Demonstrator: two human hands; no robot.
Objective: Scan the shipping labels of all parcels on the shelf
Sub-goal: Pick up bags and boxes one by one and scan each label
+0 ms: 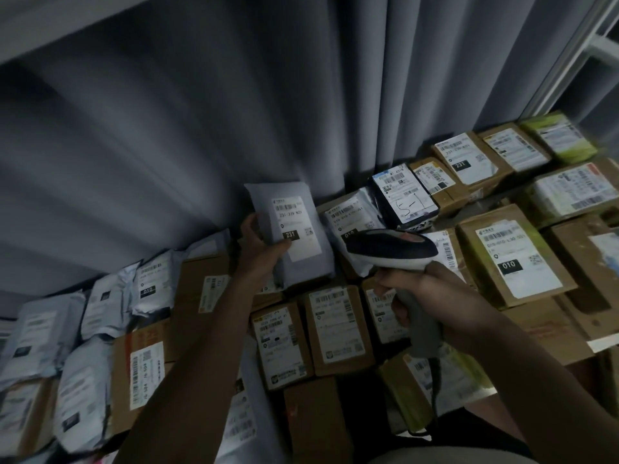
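Note:
My left hand (259,244) grips a grey poly-bag parcel (303,262) by its left edge and holds it tilted up above the pile. The parcel's white shipping label (294,222) reads 231 and faces me. My right hand (425,293) grips the grey handle of a barcode scanner (392,251). The scanner's dark head lies just right of the held parcel and points left, toward its label. Many more parcels cover the shelf, among them a brown carton (335,326) and a green-brown box (512,259) labelled 010.
Grey poly bags (83,390) lie at the left and cardboard boxes (469,159) fill the right and back. A grey curtain (234,112) hangs behind the shelf. A white frame (599,45) stands at the far right. The scanner's cable (433,406) hangs down below my right hand.

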